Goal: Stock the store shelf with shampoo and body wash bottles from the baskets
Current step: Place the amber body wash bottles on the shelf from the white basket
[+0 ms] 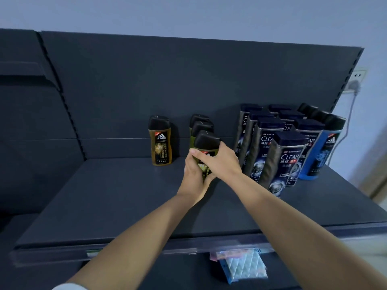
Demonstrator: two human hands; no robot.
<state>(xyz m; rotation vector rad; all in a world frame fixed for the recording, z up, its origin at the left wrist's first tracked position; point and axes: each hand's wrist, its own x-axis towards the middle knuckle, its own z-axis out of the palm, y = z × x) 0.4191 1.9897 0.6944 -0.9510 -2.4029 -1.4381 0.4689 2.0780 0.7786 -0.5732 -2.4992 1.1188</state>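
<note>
Pale blue wall (188, 15), white socket (359, 75) with grey plug (355, 84), trailing cable (346, 124), quilted white packet (245, 266) low down

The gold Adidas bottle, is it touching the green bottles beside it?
Apart. The head view shows bare dark shelf between the gold Adidas bottle and the green bottles; left hand and right hand grip the front green bottle.

Head-worn and wide-angle, just before the front edge of the shelf (109, 193), a little above its board. Facing forward and slightly down toward the shelf's back panel (167, 80). Close in, with both forearms (129, 237) stretching over the shelf from the view's bottom edge. One view only.
</note>
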